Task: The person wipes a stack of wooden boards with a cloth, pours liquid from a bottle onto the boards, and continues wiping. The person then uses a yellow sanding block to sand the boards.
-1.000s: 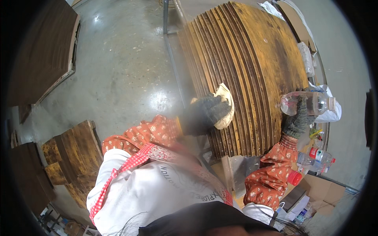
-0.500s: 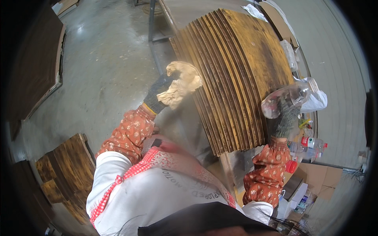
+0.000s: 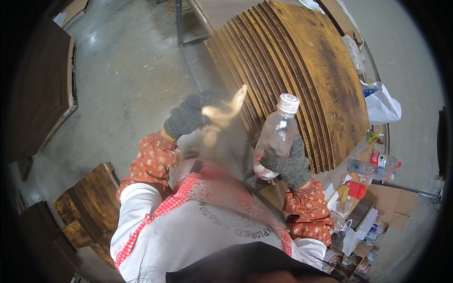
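Basically, the left hand (image 3: 186, 115), in a dark grey knit glove, had its grip closed on a crumpled cream cloth (image 3: 224, 114), as far as the blur showed; fingertips unclear. The right hand (image 3: 293, 164), gloved alike, had its grip wrapped round the lower part of a clear plastic bottle (image 3: 277, 136), white cap uppermost. Both items were at the near side of a stack of patchy brown-and-yellow wooden panels (image 3: 325, 70) on the grey surface (image 3: 224, 12); cloth touching panel edges or not, couldn't tell. Progress, by judgement: work at the stack looked underway, not finished, both hands being loaded. Panels already carried dark colouring; which were done or left, couldn't tell. Bottle was capped, so no pouring.
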### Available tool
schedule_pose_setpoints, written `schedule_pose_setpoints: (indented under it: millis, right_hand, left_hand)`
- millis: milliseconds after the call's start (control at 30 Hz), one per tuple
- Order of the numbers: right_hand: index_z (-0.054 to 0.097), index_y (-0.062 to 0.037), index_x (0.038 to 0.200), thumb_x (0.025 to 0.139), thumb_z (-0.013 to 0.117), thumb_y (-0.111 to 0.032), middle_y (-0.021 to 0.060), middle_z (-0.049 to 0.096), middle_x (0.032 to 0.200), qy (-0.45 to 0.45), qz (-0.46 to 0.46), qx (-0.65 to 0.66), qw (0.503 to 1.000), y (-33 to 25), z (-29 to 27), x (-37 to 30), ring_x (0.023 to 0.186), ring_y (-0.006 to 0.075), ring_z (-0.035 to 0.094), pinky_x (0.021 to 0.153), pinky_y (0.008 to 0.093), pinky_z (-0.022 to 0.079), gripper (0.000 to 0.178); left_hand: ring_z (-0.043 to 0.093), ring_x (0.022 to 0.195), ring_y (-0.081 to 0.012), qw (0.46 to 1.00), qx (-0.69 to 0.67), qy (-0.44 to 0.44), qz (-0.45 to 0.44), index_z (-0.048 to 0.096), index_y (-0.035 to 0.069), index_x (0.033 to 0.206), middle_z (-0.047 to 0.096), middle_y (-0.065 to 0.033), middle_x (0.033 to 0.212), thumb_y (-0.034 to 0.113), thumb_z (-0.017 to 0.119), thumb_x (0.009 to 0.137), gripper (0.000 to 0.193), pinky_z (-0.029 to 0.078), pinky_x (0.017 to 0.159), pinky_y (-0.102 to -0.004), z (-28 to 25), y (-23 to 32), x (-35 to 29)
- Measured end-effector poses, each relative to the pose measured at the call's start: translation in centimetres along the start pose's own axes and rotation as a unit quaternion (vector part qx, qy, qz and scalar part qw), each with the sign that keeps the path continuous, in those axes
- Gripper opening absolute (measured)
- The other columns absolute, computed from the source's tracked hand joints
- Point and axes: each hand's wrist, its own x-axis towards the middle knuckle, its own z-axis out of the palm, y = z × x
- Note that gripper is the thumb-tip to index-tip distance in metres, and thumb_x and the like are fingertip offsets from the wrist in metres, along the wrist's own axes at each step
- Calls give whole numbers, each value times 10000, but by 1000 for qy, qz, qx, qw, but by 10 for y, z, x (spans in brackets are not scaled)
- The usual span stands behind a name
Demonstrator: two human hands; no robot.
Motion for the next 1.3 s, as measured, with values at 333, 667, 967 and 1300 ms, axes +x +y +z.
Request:
schedule_pose_setpoints:
  millis: [333, 667, 967, 1300]
  right_hand:
    - [398, -50, 1318, 732, 728, -220, 108, 515, 1204, 86, -18, 222, 971, -18, 17, 12, 1074, 239, 543, 910, 366, 475, 694]
    - [444, 15, 1247, 754, 695, -116, 139, 513, 1148, 203, -27, 422, 883, -53, 37, 41, 1070, 303, 522, 943, 372, 443, 569]
    - [469, -20, 1215, 755, 750, -149, 60, 553, 990, 85, 193, 594, 776, -67, 36, 27, 896, 192, 555, 775, 324, 497, 554]
    - [431, 17, 1291, 876, 601, -360, 225, 482, 1194, 84, 39, 384, 919, -64, 72, 41, 1096, 362, 500, 976, 432, 397, 585]
  left_hand:
    - [578, 1102, -361, 895, 390, 16, 218, 711, 154, 1014, 585, -173, 1212, 104, 706, 738, 280, 459, 931, -434, 17, 85, -24]
    - [601, 1072, -293, 932, 155, 288, 155, 613, 12, 1129, 610, -141, 1197, 88, 611, 822, 317, 456, 952, -351, 47, -8, -34]
    - [535, 1185, -272, 916, 348, 170, 107, 551, 24, 1268, 561, -149, 1279, 115, 649, 801, 486, 442, 972, -344, 42, 20, -54]
    - [587, 1073, -255, 905, -370, 202, 54, 447, -26, 1300, 570, -179, 1211, 296, 505, 960, 472, 473, 936, -355, 53, 38, -51]
